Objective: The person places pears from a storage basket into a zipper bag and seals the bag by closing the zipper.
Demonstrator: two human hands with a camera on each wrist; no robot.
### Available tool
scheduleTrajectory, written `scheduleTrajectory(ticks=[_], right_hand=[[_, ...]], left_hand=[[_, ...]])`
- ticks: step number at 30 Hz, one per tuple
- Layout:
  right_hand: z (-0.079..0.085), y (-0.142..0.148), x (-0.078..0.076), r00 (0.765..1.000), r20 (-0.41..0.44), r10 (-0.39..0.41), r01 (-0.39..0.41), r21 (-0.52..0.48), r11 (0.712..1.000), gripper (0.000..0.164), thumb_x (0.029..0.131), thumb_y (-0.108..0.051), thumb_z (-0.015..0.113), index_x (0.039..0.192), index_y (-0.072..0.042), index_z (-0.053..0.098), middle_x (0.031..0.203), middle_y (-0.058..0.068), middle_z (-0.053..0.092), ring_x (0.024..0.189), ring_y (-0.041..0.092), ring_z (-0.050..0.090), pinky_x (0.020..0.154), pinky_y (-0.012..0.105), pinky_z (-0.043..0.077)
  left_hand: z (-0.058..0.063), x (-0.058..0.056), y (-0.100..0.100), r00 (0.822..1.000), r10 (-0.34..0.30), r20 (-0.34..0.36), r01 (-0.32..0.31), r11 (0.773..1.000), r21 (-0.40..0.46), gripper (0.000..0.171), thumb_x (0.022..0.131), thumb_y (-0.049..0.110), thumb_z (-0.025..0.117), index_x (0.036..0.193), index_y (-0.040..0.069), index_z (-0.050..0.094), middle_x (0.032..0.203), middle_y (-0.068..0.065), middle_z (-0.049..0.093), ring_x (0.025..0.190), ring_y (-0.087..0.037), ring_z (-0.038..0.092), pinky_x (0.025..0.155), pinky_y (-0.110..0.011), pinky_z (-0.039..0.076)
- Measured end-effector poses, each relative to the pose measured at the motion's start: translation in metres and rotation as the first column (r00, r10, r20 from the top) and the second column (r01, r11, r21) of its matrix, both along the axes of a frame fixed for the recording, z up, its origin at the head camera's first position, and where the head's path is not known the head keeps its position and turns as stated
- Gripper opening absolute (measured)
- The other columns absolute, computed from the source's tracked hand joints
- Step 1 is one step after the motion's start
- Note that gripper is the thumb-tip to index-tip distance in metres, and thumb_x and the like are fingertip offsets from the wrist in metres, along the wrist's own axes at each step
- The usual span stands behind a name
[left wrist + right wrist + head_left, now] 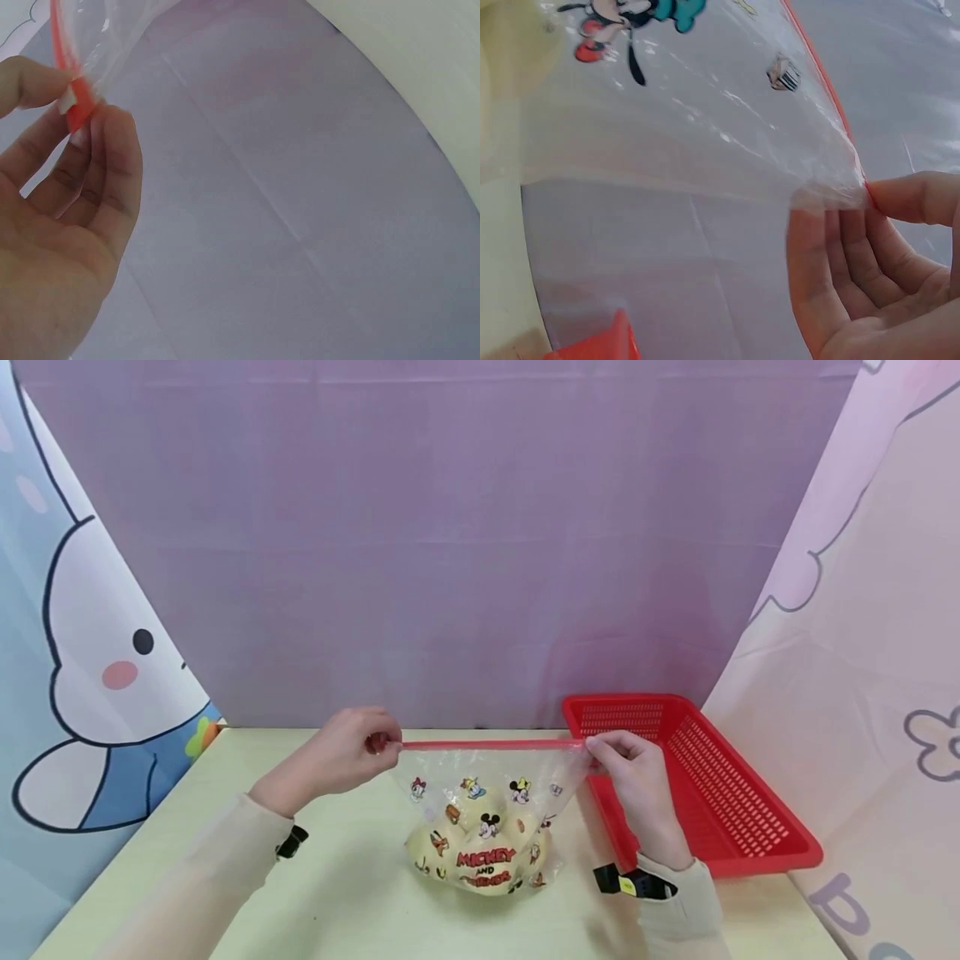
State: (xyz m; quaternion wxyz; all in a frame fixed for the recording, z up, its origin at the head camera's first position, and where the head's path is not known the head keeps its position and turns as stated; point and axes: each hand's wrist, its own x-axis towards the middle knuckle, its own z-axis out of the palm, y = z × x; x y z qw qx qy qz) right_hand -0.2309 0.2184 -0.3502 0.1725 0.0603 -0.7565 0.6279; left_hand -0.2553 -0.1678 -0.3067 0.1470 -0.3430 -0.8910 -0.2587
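Note:
A clear zip bag point(480, 768) printed with cartoon figures stands on the table, its red zip strip stretched straight across the top. Inside it are several pale yellow round things point(480, 810), whose kind I cannot tell through the print. My left hand point(356, 747) pinches the strip's left end between thumb and fingers, as the left wrist view also shows with the red end point(82, 105). At the opposite corner my right hand point(633, 777) pinches the strip's right end; the bag's corner point(840, 180) lies between thumb and fingertips in the right wrist view.
A red plastic basket point(697, 793) with perforated sides sits on the right of the pale yellow table point(330, 877), close behind my right hand. A purple-grey backdrop point(450, 568) rises at the back, with printed cloths on both sides.

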Motion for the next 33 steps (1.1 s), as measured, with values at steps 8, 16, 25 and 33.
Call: scheduleTrajectory(ticks=[8,16,25,33], right_hand=[[0.01,0.0,0.009,0.999,-0.004,0.035,-0.035,0.035,0.999,0.029,0.101,-0.021,0.066,0.11,0.006,0.07,0.094,0.009,0.072,0.085,0.02,0.068,0.08,0.028,0.061],[0.021,-0.002,0.022,0.999,0.014,0.041,-0.042,0.048,0.998,0.029,0.1,-0.019,0.067,0.111,0.008,0.07,0.091,0.003,0.072,0.083,0.019,0.069,0.078,0.028,0.061],[0.017,-0.012,0.014,0.992,0.115,0.053,-0.06,0.06,0.996,0.027,0.1,-0.019,0.068,0.109,0.006,0.07,0.091,0.013,0.069,0.082,0.022,0.066,0.077,0.028,0.061],[0.001,-0.03,-0.014,0.989,0.11,-0.098,0.077,0.179,0.981,0.025,0.101,-0.017,0.064,0.116,0.003,0.069,0.104,0.017,0.069,0.088,0.027,0.065,0.074,0.026,0.06]], left_hand=[[-0.007,0.011,-0.009,0.988,-0.044,0.148,0.011,0.975,0.222,0.017,0.09,0.0,0.068,0.087,0.016,0.072,0.086,0.008,0.064,0.079,-0.013,0.062,0.07,-0.028,0.059],[-0.004,0.027,-0.015,0.97,-0.094,0.223,0.018,0.948,0.319,0.014,0.093,0.002,0.069,0.09,0.015,0.073,0.087,0.003,0.066,0.078,-0.016,0.064,0.07,-0.029,0.059],[-0.013,0.02,-0.021,0.937,-0.056,0.344,-0.074,0.932,0.354,0.003,0.095,0.012,0.071,0.094,0.011,0.073,0.081,-0.004,0.066,0.071,-0.021,0.065,0.066,-0.032,0.056],[-0.039,-0.019,-0.013,0.919,0.09,0.384,-0.238,0.902,0.359,0.015,0.1,0.02,0.067,0.105,0.007,0.073,0.091,-0.008,0.069,0.079,-0.025,0.065,0.072,-0.038,0.057]])
